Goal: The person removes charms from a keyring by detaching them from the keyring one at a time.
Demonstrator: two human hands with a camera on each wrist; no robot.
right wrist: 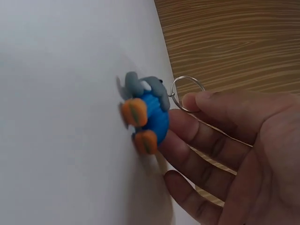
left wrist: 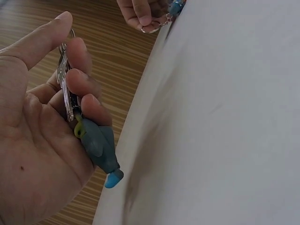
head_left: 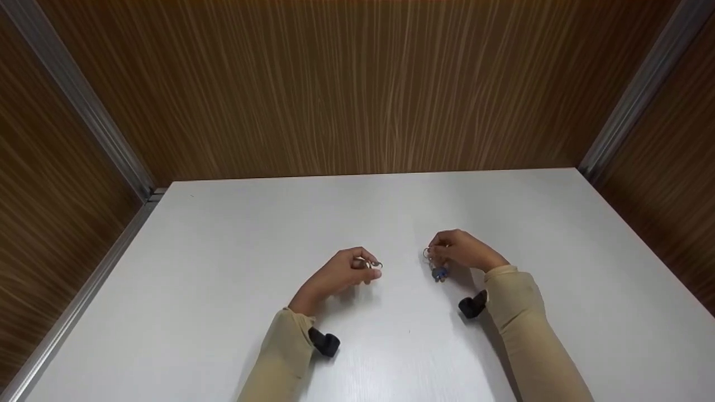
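Observation:
My left hand (head_left: 370,267) hovers just above the white table (head_left: 223,268) and pinches a flat silver metal clip (left wrist: 65,89) between thumb and curled fingers. A grey rubber charm (left wrist: 99,145) with a blue tip hangs from the clip on a yellow link. To its right, my right hand (head_left: 434,254) pinches a thin metal key ring (right wrist: 187,91). From the ring dangles a blue figure (right wrist: 146,117) with orange feet and a grey top, which touches the table. The two hands are a short gap apart.
Wood-grain walls (head_left: 357,89) with metal corner strips close in the table at the back and both sides. Black wrist camera mounts (head_left: 324,341) sit under both beige sleeves. The white tabletop stretches out around the hands.

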